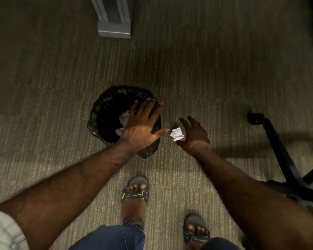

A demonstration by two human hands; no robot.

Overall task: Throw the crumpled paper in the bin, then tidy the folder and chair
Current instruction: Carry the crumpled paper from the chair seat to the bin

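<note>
Crumpled paper [177,134], a small white ball, sits against the inner side of the right hand [192,136], just right of the bin [105,112] and not over its mouth. Right hand: fingers extended forward and loosely parted, thumb side toward the paper; whether the ball is pinched, cupped, or already free of the hand cannot be told from this view. Left hand [143,123]: fingers spread wide and straight, palm down, poised over the right half of the bin's opening, holding nothing, its thumb tip pointing toward the paper and just short of it. Bin: small, round, lined with a black plastic bag, standing on ribbed carpet [206,78]; pale scraps [122,121] already lie inside. Handling, as judged: the ball looks very light, soft and springy, not fragile; a gentle pinch across its bulk between thumb and fingertips would suffice, and its low weight suggests a release from directly above the opening rather than a sideways toss. Office chair base [285,170] with castors stands at the right; a grey furniture leg [114,24] at the top. No folder is in view.
</note>
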